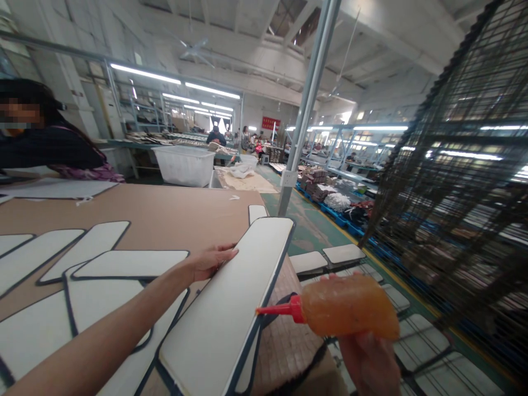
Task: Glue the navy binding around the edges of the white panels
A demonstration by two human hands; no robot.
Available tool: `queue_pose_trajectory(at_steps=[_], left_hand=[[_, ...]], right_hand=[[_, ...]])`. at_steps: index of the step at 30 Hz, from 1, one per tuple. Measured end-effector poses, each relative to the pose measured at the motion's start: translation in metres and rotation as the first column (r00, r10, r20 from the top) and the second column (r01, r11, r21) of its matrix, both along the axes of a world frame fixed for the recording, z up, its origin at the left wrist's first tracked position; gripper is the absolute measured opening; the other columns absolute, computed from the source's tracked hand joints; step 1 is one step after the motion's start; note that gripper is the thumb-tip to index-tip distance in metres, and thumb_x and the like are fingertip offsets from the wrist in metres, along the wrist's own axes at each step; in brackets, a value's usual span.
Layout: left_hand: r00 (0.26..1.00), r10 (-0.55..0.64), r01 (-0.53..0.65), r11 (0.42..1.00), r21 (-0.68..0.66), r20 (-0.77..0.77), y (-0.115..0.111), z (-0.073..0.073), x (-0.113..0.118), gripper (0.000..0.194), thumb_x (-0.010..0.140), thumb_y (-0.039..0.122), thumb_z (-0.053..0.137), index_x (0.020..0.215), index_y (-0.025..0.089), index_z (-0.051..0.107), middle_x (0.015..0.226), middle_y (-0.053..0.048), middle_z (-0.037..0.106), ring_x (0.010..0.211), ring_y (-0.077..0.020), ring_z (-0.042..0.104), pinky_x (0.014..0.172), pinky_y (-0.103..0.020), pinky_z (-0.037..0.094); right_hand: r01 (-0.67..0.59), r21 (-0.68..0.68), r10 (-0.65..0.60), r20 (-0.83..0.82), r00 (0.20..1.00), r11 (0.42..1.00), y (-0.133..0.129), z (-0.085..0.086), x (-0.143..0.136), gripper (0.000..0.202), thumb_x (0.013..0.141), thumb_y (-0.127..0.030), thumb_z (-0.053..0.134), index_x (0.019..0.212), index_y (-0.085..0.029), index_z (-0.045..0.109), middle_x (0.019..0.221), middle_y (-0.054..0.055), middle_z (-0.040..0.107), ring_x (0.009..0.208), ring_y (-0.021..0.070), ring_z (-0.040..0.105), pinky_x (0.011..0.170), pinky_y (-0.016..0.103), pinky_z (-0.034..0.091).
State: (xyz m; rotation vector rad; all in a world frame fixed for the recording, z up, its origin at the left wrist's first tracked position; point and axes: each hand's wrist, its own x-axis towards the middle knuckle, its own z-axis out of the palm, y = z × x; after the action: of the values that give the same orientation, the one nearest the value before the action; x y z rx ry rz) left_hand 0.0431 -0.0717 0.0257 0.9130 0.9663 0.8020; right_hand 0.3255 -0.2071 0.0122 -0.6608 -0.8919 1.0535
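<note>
Two hands at a table of white panels.
My left hand (212, 261) rests flat, fingers open, on a long white panel (231, 308); my right hand (367, 357) grips an orange glue bottle (346, 313) beside its edge.

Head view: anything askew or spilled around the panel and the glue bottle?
No spill shows. The white panel under the left hand lies askew, overhanging the table edge. The right hand holds the orange bottle sideways, nozzle at the panel's rim.
</note>
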Motion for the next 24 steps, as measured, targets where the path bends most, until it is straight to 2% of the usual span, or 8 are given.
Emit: queue_pose_trajectory(at_steps=[3, 9, 12, 17, 22, 24], left_hand=[[1.000, 0.001, -0.001, 1.000, 0.005, 0.009, 0.003, 0.000, 0.001, 0.063, 0.063, 0.030, 0.080, 0.121, 0.014, 0.059, 0.095, -0.011, 0.074, 0.076, -0.0198, 0.068, 0.067, -0.028, 0.055], [0.999, 0.048, -0.048, 0.999, 0.003, 0.008, 0.004, 0.002, 0.004, 0.064, 0.058, 0.029, 0.083, 0.116, 0.013, 0.062, 0.085, -0.008, 0.076, 0.069, -0.0181, 0.067, 0.063, -0.026, 0.054], [0.998, 0.056, -0.056, 0.998, 0.000, 0.009, 0.005, 0.003, 0.004, 0.064, 0.055, 0.029, 0.085, 0.113, 0.013, 0.063, 0.083, -0.007, 0.076, 0.067, -0.0175, 0.067, 0.061, -0.026, 0.054], [0.997, 0.073, -0.073, 0.997, -0.002, 0.010, 0.008, 0.003, 0.003, 0.063, 0.053, 0.028, 0.086, 0.110, 0.013, 0.064, 0.084, -0.008, 0.076, 0.067, -0.0182, 0.067, 0.061, -0.027, 0.055], [0.996, 0.088, -0.088, 0.996, -0.008, 0.014, 0.010, 0.005, 0.003, 0.061, 0.055, 0.026, 0.085, 0.110, 0.011, 0.064, 0.085, -0.010, 0.075, 0.069, -0.0196, 0.068, 0.062, -0.028, 0.055], [0.995, 0.100, -0.100, 0.995, -0.013, 0.014, 0.011, 0.006, 0.002, 0.059, 0.056, 0.025, 0.085, 0.109, 0.011, 0.064, 0.084, -0.010, 0.075, 0.068, -0.0195, 0.068, 0.062, -0.027, 0.055]], right_hand=[[-0.008, -0.011, 0.008, -0.033, 0.999, 1.000, -0.003, 0.001, -0.002, 0.071, 0.066, -0.048, 0.076, 0.130, -0.030, 0.049, 0.119, 0.011, 0.065, 0.117, 0.0356, 0.053, 0.097, 0.056, 0.042], [-0.082, 0.037, 0.082, 0.008, 0.997, 0.996, 0.001, -0.018, 0.010, 0.072, 0.069, -0.048, 0.073, 0.133, -0.030, 0.046, 0.117, 0.014, 0.065, 0.108, 0.0367, 0.060, 0.092, 0.057, 0.047], [-0.088, 0.056, 0.089, -0.008, 0.996, 0.995, 0.000, -0.019, 0.010, 0.070, 0.069, -0.045, 0.073, 0.132, -0.032, 0.046, 0.115, 0.012, 0.067, 0.104, 0.0355, 0.062, 0.091, 0.055, 0.048], [-0.041, -0.026, 0.040, -0.050, 0.998, 0.999, -0.010, -0.010, -0.001, 0.070, 0.066, -0.048, 0.077, 0.128, -0.031, 0.051, 0.106, 0.012, 0.070, 0.102, 0.0331, 0.063, 0.086, 0.051, 0.052], [-0.051, -0.085, 0.050, -0.010, 0.999, 0.995, -0.015, -0.022, 0.005, 0.059, 0.066, -0.048, 0.076, 0.120, -0.031, 0.060, 0.098, 0.011, 0.073, 0.100, 0.0319, 0.064, 0.079, 0.047, 0.056], [-0.065, -0.105, 0.067, 0.015, 0.998, 0.992, -0.015, -0.023, 0.006, 0.061, 0.063, -0.047, 0.077, 0.120, -0.032, 0.059, 0.100, 0.010, 0.073, 0.099, 0.0325, 0.064, 0.078, 0.047, 0.056]])
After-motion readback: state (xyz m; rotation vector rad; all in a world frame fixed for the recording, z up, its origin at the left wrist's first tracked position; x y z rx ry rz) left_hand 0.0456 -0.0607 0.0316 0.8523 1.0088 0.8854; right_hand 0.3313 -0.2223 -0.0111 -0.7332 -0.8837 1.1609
